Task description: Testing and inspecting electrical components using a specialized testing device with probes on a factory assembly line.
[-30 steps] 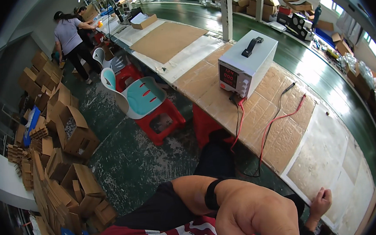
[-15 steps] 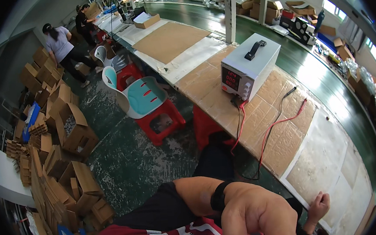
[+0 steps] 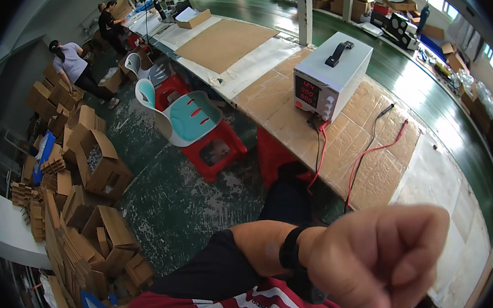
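My left hand (image 3: 376,254) is raised large in the foreground with its fingers curled into a loose fist. I see nothing held in it. A black band (image 3: 290,249) circles its wrist. My right hand does not show. Beyond the fist, a grey bench power supply (image 3: 336,74) stands on the cardboard-covered worktable, its red digits lit. From its front run a red lead (image 3: 368,151) and a black lead (image 3: 375,127), whose ends lie apart on the cardboard (image 3: 392,160). Neither lead is visibly touched by the hand.
Left of the table stand red stools (image 3: 217,153), one bearing a white-and-teal seat (image 3: 194,120). Open cartons (image 3: 106,173) crowd the left side. A green conveyor belt (image 3: 422,105) runs behind the table. A person (image 3: 75,69) bends over boxes; others work farther back.
My left hand has risen and moved right, fingers now curled in plain sight. My right hand, earlier over the table's near right edge, no longer shows. The background person has bent toward the boxes.
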`<control>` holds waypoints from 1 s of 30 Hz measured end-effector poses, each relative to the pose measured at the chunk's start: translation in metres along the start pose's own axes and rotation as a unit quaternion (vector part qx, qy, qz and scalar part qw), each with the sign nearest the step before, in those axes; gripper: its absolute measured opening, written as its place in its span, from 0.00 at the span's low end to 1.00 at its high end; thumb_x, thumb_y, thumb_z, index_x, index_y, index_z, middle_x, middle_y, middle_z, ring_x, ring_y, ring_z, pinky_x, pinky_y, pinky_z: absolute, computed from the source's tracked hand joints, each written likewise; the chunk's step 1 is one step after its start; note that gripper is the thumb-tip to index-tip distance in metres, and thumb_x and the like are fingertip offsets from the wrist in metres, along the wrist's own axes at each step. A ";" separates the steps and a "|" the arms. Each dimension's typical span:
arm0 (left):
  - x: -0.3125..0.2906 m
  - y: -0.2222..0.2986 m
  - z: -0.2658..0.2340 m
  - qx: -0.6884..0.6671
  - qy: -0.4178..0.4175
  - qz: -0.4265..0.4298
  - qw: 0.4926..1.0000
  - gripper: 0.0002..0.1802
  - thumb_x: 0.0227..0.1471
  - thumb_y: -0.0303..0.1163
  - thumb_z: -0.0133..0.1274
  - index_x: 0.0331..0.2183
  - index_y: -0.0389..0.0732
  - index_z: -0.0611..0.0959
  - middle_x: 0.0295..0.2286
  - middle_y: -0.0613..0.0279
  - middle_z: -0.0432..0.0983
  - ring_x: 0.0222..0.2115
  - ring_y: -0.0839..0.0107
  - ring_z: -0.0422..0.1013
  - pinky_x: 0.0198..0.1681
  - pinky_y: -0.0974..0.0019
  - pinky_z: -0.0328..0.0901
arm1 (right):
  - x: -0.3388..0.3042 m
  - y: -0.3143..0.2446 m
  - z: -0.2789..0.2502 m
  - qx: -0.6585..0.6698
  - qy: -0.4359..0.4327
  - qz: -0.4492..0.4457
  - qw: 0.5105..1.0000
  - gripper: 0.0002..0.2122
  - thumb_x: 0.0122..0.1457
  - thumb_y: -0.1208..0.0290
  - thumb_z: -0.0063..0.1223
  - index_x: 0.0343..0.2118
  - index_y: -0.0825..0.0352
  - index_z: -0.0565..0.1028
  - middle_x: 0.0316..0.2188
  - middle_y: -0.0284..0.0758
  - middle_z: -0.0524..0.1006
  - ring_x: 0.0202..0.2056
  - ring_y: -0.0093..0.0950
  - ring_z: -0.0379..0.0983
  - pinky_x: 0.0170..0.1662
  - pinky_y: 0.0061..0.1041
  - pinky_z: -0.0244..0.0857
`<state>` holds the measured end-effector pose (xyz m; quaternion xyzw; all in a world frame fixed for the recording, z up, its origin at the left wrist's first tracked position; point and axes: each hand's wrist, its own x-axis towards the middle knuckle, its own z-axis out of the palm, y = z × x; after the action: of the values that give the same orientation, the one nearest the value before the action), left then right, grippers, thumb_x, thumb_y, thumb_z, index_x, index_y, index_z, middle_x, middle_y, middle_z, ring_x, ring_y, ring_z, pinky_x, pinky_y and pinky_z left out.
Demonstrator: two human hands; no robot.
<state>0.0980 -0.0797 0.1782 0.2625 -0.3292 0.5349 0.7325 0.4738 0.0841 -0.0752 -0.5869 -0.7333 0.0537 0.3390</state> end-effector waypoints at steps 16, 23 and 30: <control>0.000 -0.008 -0.016 0.213 -0.205 0.043 0.955 0.25 0.56 0.38 0.66 0.44 0.23 0.83 0.25 0.47 0.78 0.19 0.64 0.72 0.19 0.62 0.63 | 0.004 -0.006 -0.002 0.017 -0.005 0.024 1.000 0.16 0.68 0.68 0.52 0.24 0.69 0.67 0.19 0.42 0.69 0.21 0.37 0.64 0.28 0.38 0.59; -0.002 -0.017 -0.020 0.168 -0.234 0.036 0.957 0.30 0.58 0.41 0.64 0.51 0.23 0.80 0.29 0.46 0.79 0.20 0.64 0.71 0.19 0.62 0.61 | 0.001 0.001 0.001 0.016 0.004 0.021 1.000 0.17 0.69 0.68 0.51 0.23 0.68 0.66 0.15 0.39 0.67 0.18 0.32 0.64 0.25 0.38 0.57; -0.003 -0.014 -0.001 0.093 -0.180 -0.013 0.979 0.28 0.58 0.39 0.64 0.49 0.24 0.80 0.29 0.47 0.78 0.23 0.59 0.72 0.25 0.60 0.64 | 0.003 0.002 0.001 0.006 0.001 0.005 1.000 0.16 0.69 0.68 0.52 0.23 0.68 0.67 0.18 0.39 0.68 0.20 0.34 0.63 0.27 0.38 0.59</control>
<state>0.1108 -0.0849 0.1743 0.4258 -0.4005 0.4979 0.6406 0.4747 0.0878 -0.0761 -0.5888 -0.7294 0.0595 0.3433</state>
